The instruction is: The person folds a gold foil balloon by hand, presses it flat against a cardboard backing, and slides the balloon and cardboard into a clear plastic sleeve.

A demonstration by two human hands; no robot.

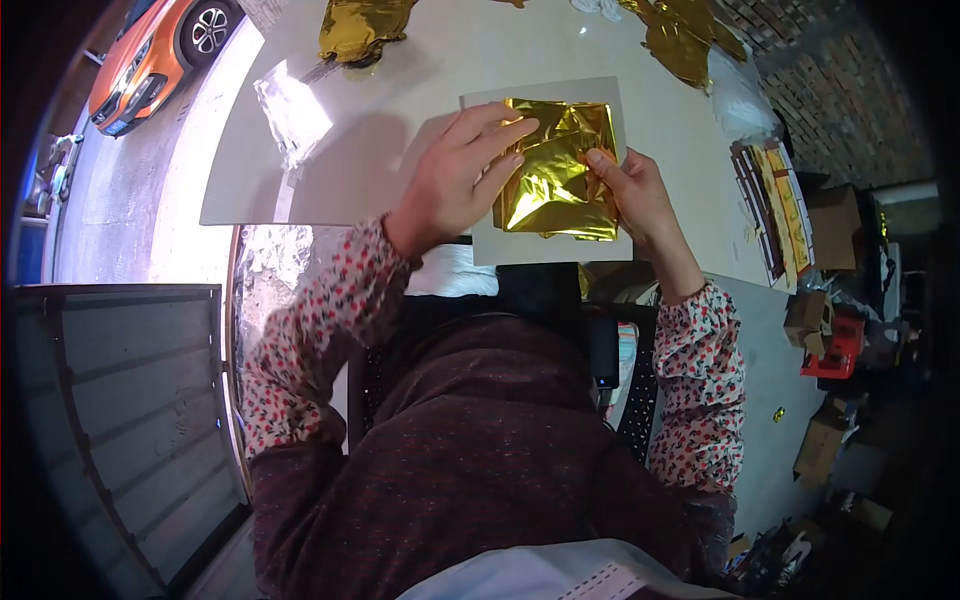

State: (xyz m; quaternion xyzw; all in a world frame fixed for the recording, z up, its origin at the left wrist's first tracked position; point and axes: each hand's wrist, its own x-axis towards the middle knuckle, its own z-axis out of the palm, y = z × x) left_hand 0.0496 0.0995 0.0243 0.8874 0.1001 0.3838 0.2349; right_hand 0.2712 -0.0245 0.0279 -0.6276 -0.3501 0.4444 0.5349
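Observation:
A square of shiny gold foil (560, 195) lies over a pale grey board (550, 250) at the table's near edge. My left hand (462, 170) is at the foil's left side, its fingers apart and reaching over the upper left edge; whether the fingertips press on the foil is hard to tell. At the right edge, my right hand (635, 190) grips the foil, thumb on top and the other fingers hidden beneath. Whether it also holds the board is hidden.
More gold foil (362, 30) is at the table's back, with another crumpled piece (680, 40) at the back right. Clear plastic (292, 115) lies left. Printed strips (785, 215) sit at the right edge, near cardboard boxes (808, 318) and a red crate (842, 347).

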